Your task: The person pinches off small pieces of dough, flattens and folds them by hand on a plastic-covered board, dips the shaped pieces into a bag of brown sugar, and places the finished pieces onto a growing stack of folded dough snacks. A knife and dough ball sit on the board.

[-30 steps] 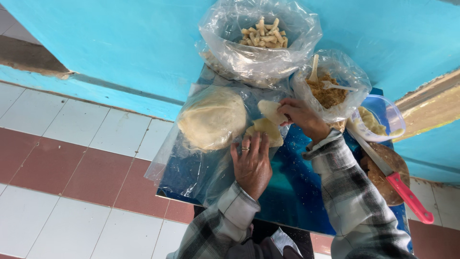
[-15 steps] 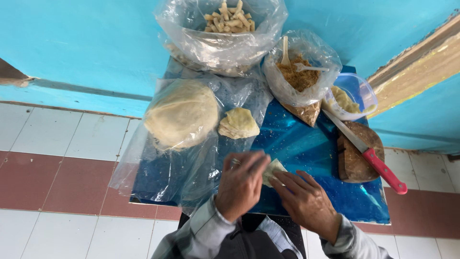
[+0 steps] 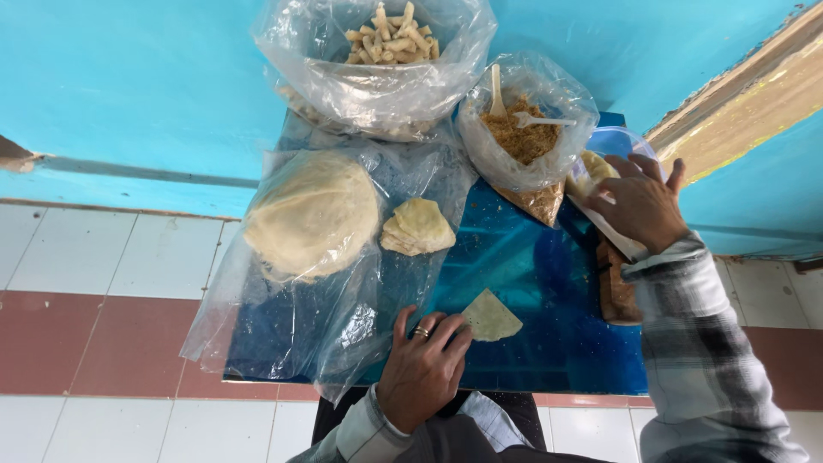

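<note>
Fingertips (image 3: 450, 330) of my left hand (image 3: 420, 369) pin 1 folded wrapper (image 3: 490, 315) flat on the blue table (image 3: 531, 274); my right hand (image 3: 639, 201) rests spread on a clear tub (image 3: 613, 146), perhaps of filling. 3 bags hold rolled sticks (image 3: 390, 39), brown crumbs (image 3: 519, 137) and dough sheets (image 3: 313, 214)

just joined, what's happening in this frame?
A person works at a glossy blue table. The left hand rests on the table with its fingertips on a pale triangular dough sheet. The right hand reaches over a clear plastic container at the table's far right. Beside them lie a small stack of folded sheets, a round pile of wrappers in clear plastic, a bag of brown crumbly filling with white spoons, and a bag of rolled pieces.
</note>
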A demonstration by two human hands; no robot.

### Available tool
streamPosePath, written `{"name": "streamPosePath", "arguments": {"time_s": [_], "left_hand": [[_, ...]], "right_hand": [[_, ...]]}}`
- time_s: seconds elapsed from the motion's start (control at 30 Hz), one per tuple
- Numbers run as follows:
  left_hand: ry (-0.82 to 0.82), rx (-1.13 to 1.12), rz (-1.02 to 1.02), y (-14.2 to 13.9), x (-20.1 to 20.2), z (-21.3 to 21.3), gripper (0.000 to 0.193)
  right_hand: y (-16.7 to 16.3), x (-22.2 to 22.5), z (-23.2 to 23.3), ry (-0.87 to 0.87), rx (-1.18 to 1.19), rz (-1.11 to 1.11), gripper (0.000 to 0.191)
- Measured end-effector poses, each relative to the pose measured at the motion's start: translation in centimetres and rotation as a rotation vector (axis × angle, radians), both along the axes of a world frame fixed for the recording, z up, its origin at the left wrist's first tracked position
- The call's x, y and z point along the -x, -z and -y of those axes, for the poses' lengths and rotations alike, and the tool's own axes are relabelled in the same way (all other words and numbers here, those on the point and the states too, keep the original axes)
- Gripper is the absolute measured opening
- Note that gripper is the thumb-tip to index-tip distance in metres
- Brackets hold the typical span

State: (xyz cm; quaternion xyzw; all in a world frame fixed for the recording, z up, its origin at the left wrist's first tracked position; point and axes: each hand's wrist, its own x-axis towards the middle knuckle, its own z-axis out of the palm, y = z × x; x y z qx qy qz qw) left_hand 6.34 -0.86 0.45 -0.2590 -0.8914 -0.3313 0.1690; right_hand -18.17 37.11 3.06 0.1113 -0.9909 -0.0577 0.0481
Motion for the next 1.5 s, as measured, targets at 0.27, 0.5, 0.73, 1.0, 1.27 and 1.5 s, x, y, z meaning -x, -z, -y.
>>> {"name": "streamPosePath", "arguments": {"time_s": [0.27,0.5,0.73,1.0,1.27,1.5], "left_hand": [[0.012,-0.01,0.006,0.6,0.5,0.1,0.023],[0.012,0.005,0.014,0.9,0.6,0.0,0.021],[0.016,0.008,0.024,1.0,0.7,0.0,0.022],[0.02,0.005,-0.003,1.0,0.9,0.0,0.023],[0.02,0.001,-0.002,0.4,0.8,0.2,0.021],[-0.002,0.047,-0.014,0.1,0.9,0.2,0.027]], "right_hand": [[-0.1,-0.3,-1.1,0.001,-0.077,-0.098,0.025],[0.1,0.2,-1.4,-0.112,0.19,-0.055,0.028],[0.0,-0.6,-1.1,0.065,0.126,-0.056,0.035],[-0.2,1.1,0.1,-0.011,0.447,-0.054,0.047],[-1.8,-1.5,2.6,0.064,0.357,-0.107,0.033],[-1.1,-15.5,11.1,-0.415,0.816,0.379,0.05]]}}
